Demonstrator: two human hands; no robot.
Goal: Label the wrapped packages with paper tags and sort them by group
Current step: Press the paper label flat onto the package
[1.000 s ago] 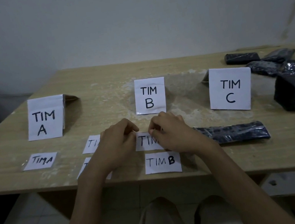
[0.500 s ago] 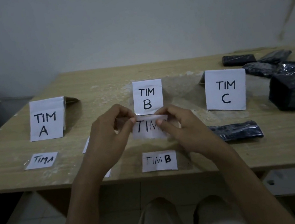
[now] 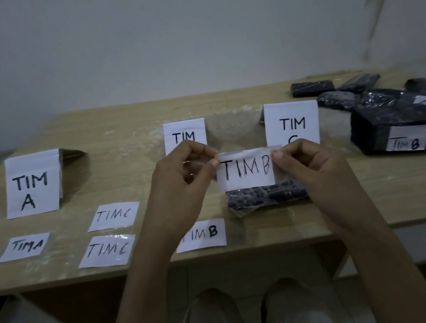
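A paper tag [image 3: 245,169] reading TIM B is held taut in the air. The left hand [image 3: 179,186] pinches its left edge and the right hand [image 3: 312,170] pinches its right edge, probably to keep it flat for sticking. It hovers just above a dark wrapped package [image 3: 266,198] lying on the desk [image 3: 116,126], apparently its target. Behind stand cards TIM A [image 3: 32,183], TIM B [image 3: 185,135] and TIM C [image 3: 292,122], likely marking the sorting groups.

A white TIM B tag [image 3: 245,170] is held upright above a dark wrapped package [image 3: 266,199]. Four more tags [image 3: 114,216] are laid flat leftward; labelled packages [image 3: 398,127] are piled far right.
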